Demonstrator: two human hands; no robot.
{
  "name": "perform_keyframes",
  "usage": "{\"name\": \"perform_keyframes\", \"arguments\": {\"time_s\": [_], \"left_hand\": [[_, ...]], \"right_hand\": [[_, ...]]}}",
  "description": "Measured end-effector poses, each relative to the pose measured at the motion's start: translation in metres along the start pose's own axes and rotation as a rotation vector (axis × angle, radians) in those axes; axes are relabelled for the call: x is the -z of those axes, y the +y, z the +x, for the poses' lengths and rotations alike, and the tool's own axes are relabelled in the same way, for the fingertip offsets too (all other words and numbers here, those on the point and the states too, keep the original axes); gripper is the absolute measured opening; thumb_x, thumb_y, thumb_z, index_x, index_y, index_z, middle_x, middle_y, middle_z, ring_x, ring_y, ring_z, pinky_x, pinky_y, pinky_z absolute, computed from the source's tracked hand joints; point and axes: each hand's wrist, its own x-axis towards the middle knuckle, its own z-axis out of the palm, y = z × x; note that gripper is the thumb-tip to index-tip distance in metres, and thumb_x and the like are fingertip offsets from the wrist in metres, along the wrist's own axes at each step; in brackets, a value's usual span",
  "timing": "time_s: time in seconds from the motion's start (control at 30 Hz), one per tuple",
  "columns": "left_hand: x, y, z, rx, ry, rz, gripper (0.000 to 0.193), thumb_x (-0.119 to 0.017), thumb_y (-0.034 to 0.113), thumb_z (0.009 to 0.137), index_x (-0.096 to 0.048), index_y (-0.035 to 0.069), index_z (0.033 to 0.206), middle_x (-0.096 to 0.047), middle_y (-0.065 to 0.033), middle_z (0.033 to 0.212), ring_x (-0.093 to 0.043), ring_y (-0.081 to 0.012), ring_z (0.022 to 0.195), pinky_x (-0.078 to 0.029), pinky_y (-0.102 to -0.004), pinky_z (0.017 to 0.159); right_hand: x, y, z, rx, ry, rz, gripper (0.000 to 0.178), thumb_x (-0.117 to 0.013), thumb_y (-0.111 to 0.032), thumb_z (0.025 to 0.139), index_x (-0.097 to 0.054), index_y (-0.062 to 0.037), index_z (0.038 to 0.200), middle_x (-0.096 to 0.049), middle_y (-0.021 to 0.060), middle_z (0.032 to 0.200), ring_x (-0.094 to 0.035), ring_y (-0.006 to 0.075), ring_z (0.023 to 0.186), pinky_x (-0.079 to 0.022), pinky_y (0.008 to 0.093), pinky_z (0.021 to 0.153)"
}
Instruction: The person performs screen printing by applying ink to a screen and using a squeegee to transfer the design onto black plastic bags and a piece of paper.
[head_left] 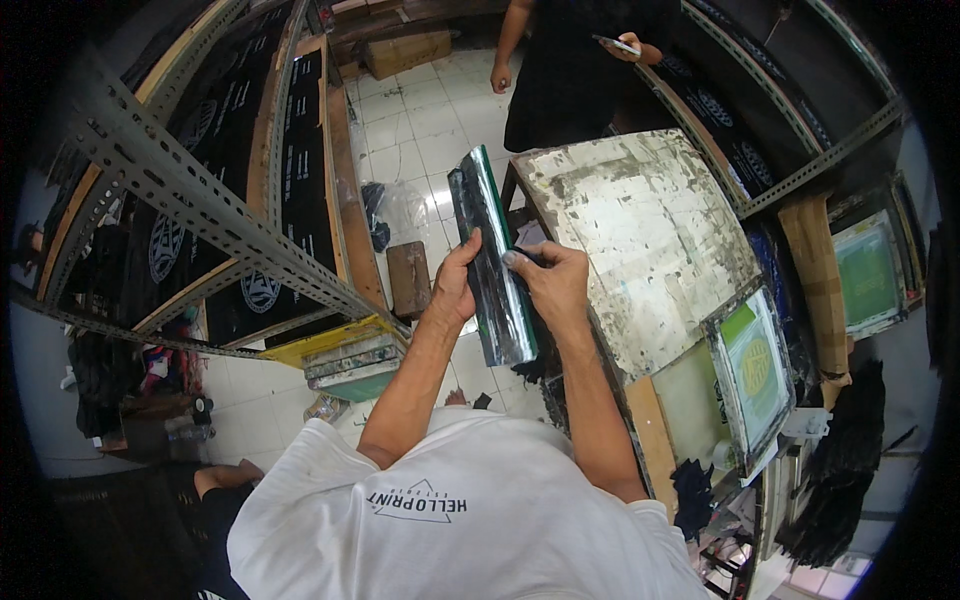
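Observation:
In front of my chest I hold a long, glossy dark bar (493, 270) with a green edge, shaped like a screen-printing squeegee, tilted with its top leaning left. My left hand (456, 280) is closed round its left side, the thumb on its face and the other fingers partly hidden. From the right, my right hand (556, 283) presses thumb and bent fingers together against the bar's face. A small dark bit shows at those fingertips; what it is, I cannot make out. Streaky grey and black smears cover the bar.
A paint-worn table (640, 235) stands at my right, with a framed printing screen (752, 375) leaning at its near end. Perforated metal racks (200, 190) holding dark printed panels rise on the left. A person (585, 80) stands ahead holding a phone; another person's arm (225, 480) shows lower left.

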Motion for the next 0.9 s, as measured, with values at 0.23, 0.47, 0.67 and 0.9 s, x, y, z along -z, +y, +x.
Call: {"name": "perform_keyframes", "arguments": {"time_s": [0.23,0.47,0.67,0.9], "left_hand": [[-0.004,0.013,-0.013,0.107,-0.11,0.025,0.038,-0.063,0.035,0.1,-0.063,0.0,0.116,-0.074,-0.0102,0.101,-0.074,-0.0195,0.084,-0.062,-0.0324,0.075],[0.001,0.029,-0.027,0.175,-0.273,0.051,0.034,-0.062,0.027,0.101,-0.061,-0.001,0.121,-0.072,-0.0104,0.105,-0.074,-0.0179,0.085,-0.062,-0.0307,0.075],[0.028,0.048,-0.042,0.158,-0.125,0.251,0.031,-0.065,0.021,0.099,-0.061,-0.001,0.121,-0.072,-0.0089,0.104,-0.072,-0.0161,0.083,-0.061,-0.0304,0.074],[0.083,0.065,-0.079,0.096,0.199,0.489,0.029,-0.068,0.018,0.095,-0.063,0.005,0.121,-0.071,-0.0027,0.096,-0.068,-0.0111,0.077,-0.057,-0.0263,0.069]], "right_hand": [[-0.036,-0.019,0.043,0.135,0.24,0.029,0.025,-0.081,-0.015,0.079,-0.077,0.0058,0.093,-0.072,0.0119,0.069,-0.063,0.0116,0.061,-0.049,0.0286,0.058],[-0.043,-0.021,0.092,0.197,0.332,0.022,0.026,-0.08,-0.014,0.081,-0.076,0.0069,0.096,-0.074,0.0132,0.074,-0.063,0.0121,0.064,-0.049,0.0286,0.062],[-0.044,0.004,0.127,0.248,0.409,-0.007,0.027,-0.081,-0.015,0.085,-0.076,0.0093,0.096,-0.074,0.0087,0.077,-0.062,0.0106,0.065,-0.049,0.025,0.062],[0.005,0.126,0.084,0.037,0.377,-0.05,0.024,-0.077,-0.011,0.084,-0.075,0.0045,0.101,-0.073,0.008,0.082,-0.063,0.0134,0.073,-0.051,0.0304,0.07]]}}
